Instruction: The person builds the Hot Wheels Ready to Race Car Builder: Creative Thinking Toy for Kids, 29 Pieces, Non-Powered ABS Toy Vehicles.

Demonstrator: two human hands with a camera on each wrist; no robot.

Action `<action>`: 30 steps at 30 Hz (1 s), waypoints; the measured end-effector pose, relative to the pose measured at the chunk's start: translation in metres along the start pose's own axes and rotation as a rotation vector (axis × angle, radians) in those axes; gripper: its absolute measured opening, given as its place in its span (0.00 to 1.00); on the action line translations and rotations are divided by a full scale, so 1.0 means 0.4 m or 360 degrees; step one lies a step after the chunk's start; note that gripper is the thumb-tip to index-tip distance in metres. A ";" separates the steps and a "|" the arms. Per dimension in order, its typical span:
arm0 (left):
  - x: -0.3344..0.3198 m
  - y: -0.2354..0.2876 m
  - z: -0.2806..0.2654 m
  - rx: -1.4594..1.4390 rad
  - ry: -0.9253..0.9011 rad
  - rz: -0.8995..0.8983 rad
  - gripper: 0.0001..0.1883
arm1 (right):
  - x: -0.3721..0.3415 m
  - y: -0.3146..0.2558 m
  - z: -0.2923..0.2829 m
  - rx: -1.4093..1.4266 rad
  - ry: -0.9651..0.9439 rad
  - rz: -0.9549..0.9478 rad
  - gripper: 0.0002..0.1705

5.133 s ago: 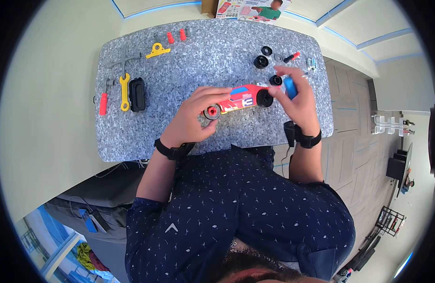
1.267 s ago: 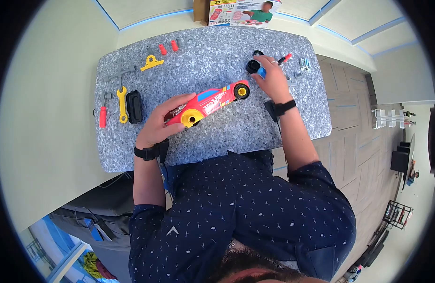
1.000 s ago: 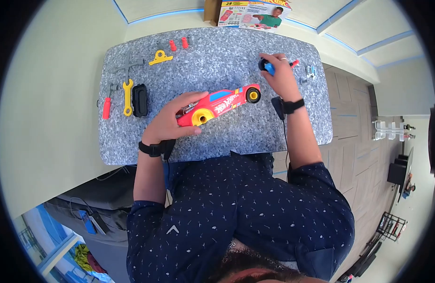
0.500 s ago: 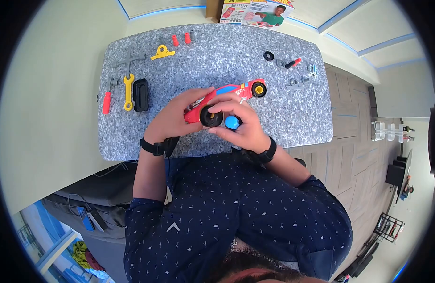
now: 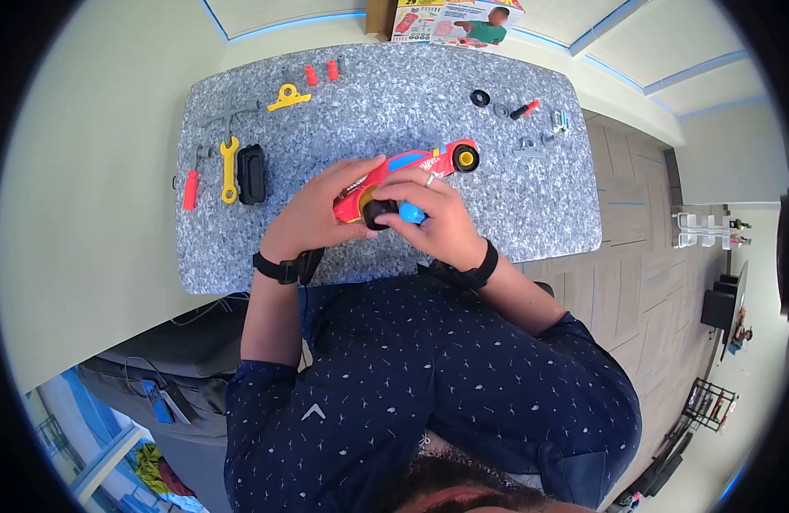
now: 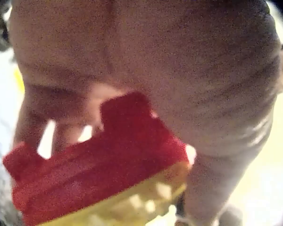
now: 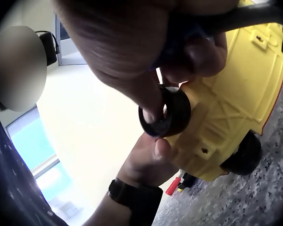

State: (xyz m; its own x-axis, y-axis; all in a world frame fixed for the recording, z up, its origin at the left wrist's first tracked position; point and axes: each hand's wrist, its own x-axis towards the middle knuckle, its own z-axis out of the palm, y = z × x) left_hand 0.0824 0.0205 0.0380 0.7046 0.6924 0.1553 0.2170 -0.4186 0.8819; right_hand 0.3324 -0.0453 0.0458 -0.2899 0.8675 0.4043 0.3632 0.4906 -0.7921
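My left hand [image 5: 317, 205] grips the tail end of a red toy car [image 5: 396, 178], thumb low and fingers over the top. The car's yellow underside [image 7: 221, 94] shows in the right wrist view. My right hand [image 5: 441, 218] pinches a black wheel [image 7: 177, 113] by its rim, up against the car's side at the yellow arch near the tail. A blue-handled tool [image 5: 412, 213] is tucked inside the same hand; its other end is hidden by the fingers. A black front wheel [image 5: 465, 157] with a yellow hub is on the car's far end.
On the left of the grey speckled table lie a yellow wrench [image 5: 229, 171], a black tray [image 5: 252, 173] and a red-handled tool [image 5: 190, 190]. A black ring [image 5: 480, 98], a red-and-black piece [image 5: 524, 109] and grey parts [image 5: 529, 148] lie right. A printed box [image 5: 454, 21] stands behind.
The car has been turned to show its other side. My right hand has taken a black wheel from the back right and brought it to the car's tail end, keeping the blue-handled tool.
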 end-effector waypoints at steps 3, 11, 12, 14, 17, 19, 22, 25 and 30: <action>0.003 0.008 0.005 0.0034 0.0008 -0.0012 0.58 | 0.016 -0.010 0.024 -0.0117 0.0216 -0.0017 0.18; 0.001 0.014 0.005 0.0020 -0.0002 -0.0034 0.57 | 0.017 -0.002 -0.066 -0.0245 0.0586 -0.0009 0.12; 0.001 0.016 0.005 0.0037 0.0004 -0.0039 0.57 | 0.016 0.009 -0.099 -0.0291 0.0660 -0.0041 0.10; 0.000 0.019 0.007 0.0074 0.0016 -0.0046 0.57 | 0.004 0.054 -0.169 -0.0362 0.0841 0.0041 0.11; 0.000 0.007 0.023 0.0204 0.0106 -0.0008 0.59 | 0.007 0.131 -0.280 -0.0751 0.0844 0.0478 0.15; -0.002 0.010 0.033 0.0293 0.0145 -0.0050 0.59 | 0.013 0.215 -0.330 -0.0906 0.0616 0.0398 0.19; 0.001 0.016 0.044 0.0390 0.0192 -0.0058 0.58 | 0.036 0.331 -0.350 -0.1021 0.0356 0.0395 0.25; 0.005 0.029 0.048 0.0387 0.0193 -0.0050 0.57 | 0.089 0.416 -0.347 -0.1060 0.0235 0.0452 0.34; 0.008 0.041 0.055 0.0381 0.0173 -0.0021 0.56 | 0.155 0.507 -0.340 -0.1122 0.0190 0.0599 0.31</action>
State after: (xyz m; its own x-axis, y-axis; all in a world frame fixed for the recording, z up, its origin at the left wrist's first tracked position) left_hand 0.1030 0.0029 0.0431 0.6269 0.7522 0.2029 0.3885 -0.5275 0.7555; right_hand 0.5085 0.1194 -0.0276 0.0453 0.9683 0.2456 0.9023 0.0658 -0.4261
